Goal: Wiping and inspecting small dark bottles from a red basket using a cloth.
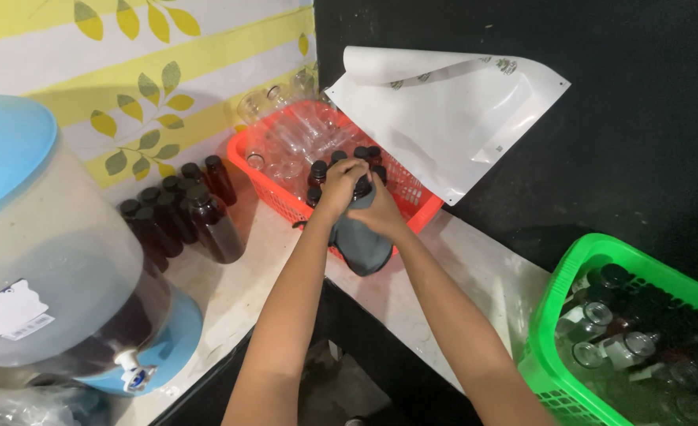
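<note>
Both hands meet over the orange basket (412, 207): left hand (341, 183) closed on top of a dark bottle (362, 188), axis approx. upright. Right hand (376, 211) grips it from below w/ a grey cloth (362, 244).

Surface: pale counter (231, 304) in an L shape, its edges meeting around a dark gap near the middle.
Left near: large dispenser (57, 260) with blue lid and base.
Left far: cluster of dark bottles (183, 217), standing close together by the wall.
Far middle: orange basket (282, 197).
Right near: green basket (554, 315), on the counter's right end.
</note>
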